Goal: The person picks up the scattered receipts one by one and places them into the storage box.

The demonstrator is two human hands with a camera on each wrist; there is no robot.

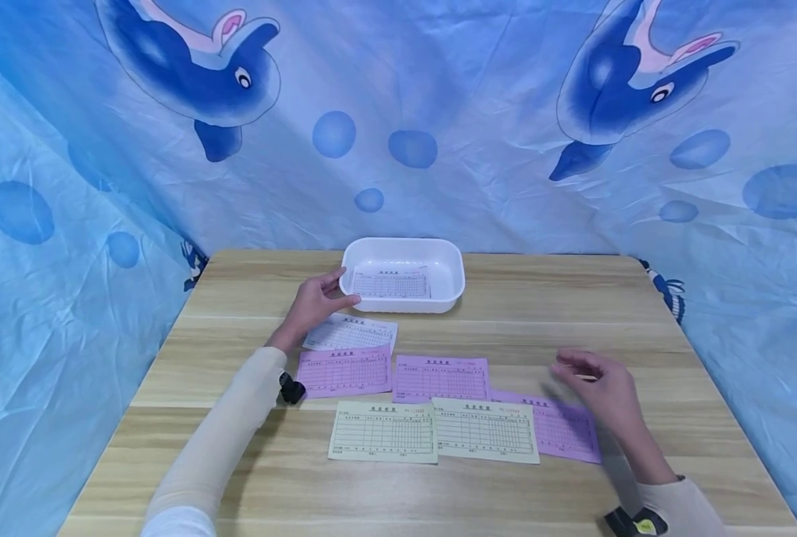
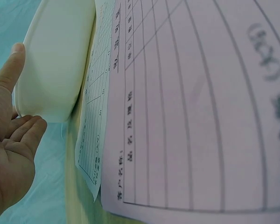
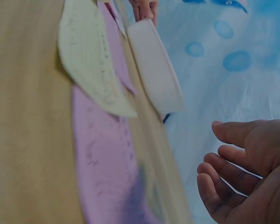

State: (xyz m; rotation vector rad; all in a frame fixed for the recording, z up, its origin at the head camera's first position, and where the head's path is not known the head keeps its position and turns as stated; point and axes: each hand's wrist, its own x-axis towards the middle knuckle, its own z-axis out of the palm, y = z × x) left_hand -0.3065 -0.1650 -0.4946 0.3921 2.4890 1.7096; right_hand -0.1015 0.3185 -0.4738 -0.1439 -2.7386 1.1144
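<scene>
One purple slip [image 1: 567, 432], its long side running left-right on the surface [image 1: 291, 492], lies near the right hand [image 1: 602, 388], whose loosely bent fingers hold nothing, while the left hand [image 1: 312, 304] grips the white tub [image 1: 405, 306].

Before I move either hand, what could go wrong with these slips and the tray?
Your left hand holds the white tray at its left end, so a tug could shift the slip inside. The right green slip overlaps the rightmost purple slip, so picking up the purple one might drag the green along. The black wrist device near the left purple slip might brush it.
</scene>
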